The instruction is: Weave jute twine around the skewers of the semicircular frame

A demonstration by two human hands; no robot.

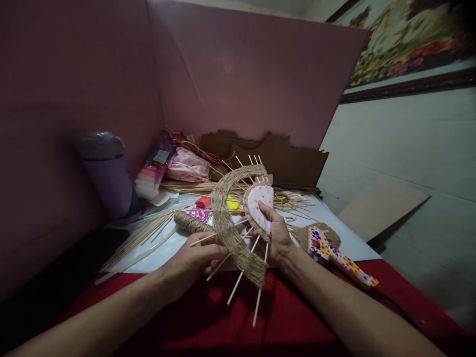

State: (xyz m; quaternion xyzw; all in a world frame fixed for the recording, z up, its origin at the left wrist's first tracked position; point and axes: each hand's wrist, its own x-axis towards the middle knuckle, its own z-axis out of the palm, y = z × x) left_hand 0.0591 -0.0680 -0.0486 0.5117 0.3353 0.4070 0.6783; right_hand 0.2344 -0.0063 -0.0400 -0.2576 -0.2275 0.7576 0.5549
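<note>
A half-round twine-woven piece [222, 218] is held up over the table, its thin wooden sticks fanning out past a broad twine band. At its centre is a small half-disc [257, 203] covered in white cloth with red dots and edged in twine. My right hand [278, 235] grips this half-disc, thumb on the cloth face. My left hand [203, 255] is closed at the band's lower left edge, around the sticks there; some fingertips are hidden behind the band. Just beyond the left hand lies a roll of twine [191, 223].
Loose sticks [143, 238] lie at left on the white sheet [349, 238]. A flower-patterned glue gun [342, 258] rests on the right by a cardboard scrap. Behind are a purple container [107, 183], a dotted cloth bundle [188, 165] and torn cardboard [275, 158]. Red cloth covers the front.
</note>
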